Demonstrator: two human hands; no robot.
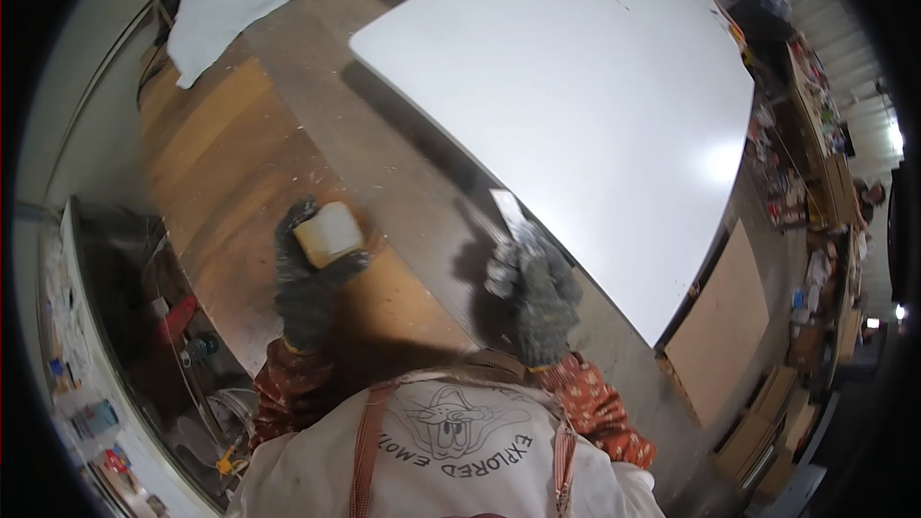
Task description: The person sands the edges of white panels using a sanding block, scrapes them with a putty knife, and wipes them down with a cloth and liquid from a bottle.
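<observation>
My left hand, in a dark grey work glove, grips a squarish block with a whitish face and yellow-brown sides. Whether it is solid or a small tub I cannot tell. In my right hand, also gloved, is a flat scraper with a pale blade pointing away from me. The scraper is beside the near left edge of a large white panel, which has a rounded corner and a notch at its far left. My glove's fingers hide the scraper's handle.
A worn brown board lies to the left, below my left hand. White cloth covers something at the far left. At right are a tan board, cardboard pieces and cluttered shelves. A person is far right.
</observation>
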